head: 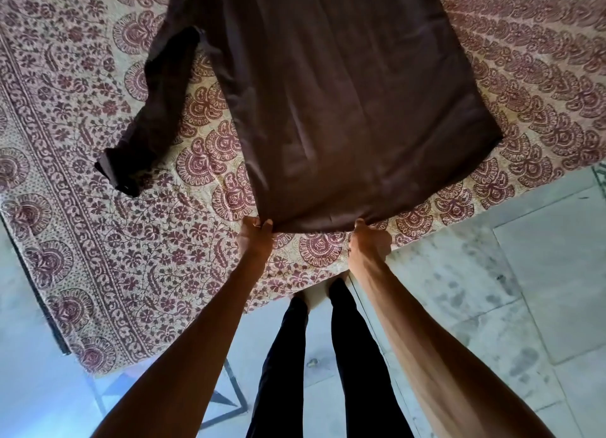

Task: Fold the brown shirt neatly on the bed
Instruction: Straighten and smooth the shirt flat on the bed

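Note:
The brown shirt (328, 103) lies flat on the bed (98, 241), its body stretching away from me and its top cut off by the upper frame edge. One long sleeve (154, 106) trails out to the left, cuff toward the bed's left side. My left hand (254, 237) pinches the near-left corner of the hem. My right hand (367, 241) grips the hem further right, close to the bed's front edge. The far right hem corner lies free on the cover.
The bed carries a cream cover with a maroon paisley and floral print. Its corner points toward me, with pale marble floor (524, 273) to the right and below. My legs in dark trousers (328, 355) stand at the bed's edge.

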A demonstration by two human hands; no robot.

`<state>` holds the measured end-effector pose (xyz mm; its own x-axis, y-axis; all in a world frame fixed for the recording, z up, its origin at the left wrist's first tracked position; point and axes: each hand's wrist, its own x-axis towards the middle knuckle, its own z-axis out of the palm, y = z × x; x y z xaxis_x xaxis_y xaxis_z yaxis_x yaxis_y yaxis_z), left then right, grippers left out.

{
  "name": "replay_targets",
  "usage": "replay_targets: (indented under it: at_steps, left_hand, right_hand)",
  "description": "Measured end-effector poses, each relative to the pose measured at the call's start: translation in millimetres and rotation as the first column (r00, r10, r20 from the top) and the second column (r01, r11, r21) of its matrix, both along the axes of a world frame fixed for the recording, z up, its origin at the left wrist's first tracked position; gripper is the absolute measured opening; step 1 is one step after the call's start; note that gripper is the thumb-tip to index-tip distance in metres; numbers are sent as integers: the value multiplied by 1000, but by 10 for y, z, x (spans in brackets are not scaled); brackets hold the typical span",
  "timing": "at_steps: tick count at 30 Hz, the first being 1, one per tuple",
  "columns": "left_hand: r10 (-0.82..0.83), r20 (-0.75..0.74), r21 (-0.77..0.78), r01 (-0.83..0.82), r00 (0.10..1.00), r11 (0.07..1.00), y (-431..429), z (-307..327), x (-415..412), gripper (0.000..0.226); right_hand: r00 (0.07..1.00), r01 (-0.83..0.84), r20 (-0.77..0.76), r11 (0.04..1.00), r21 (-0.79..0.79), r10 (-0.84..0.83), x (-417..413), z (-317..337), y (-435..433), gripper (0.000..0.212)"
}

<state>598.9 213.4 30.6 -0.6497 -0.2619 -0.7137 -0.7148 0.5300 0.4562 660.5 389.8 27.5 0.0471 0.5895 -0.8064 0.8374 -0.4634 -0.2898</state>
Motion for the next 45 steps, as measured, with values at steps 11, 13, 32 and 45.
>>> replay_targets:
  at_steps: [11, 13, 32, 45]
  left_hand:
    - [-412, 61, -270, 412, 909, 870, -26, 84, -143, 64]
    - [-423, -52, -281, 393, 905, 876, -44, 50, -148, 61]
    - [-919, -279, -441, 813, 278, 380, 772, 86, -314, 53]
    - [-972, -216, -466, 864, 98, 191, 2809, 108, -653, 67]
  right_hand:
    - [394, -828, 223, 239, 507, 892, -259, 54, -73, 28]
    - [318, -877, 279, 170, 449, 906, -273, 24, -38, 31]
    - [271, -896, 331, 112, 429, 904, -258, 144, 946, 59]
    - [648, -653, 173, 424, 628, 742, -324, 167, 2979, 45]
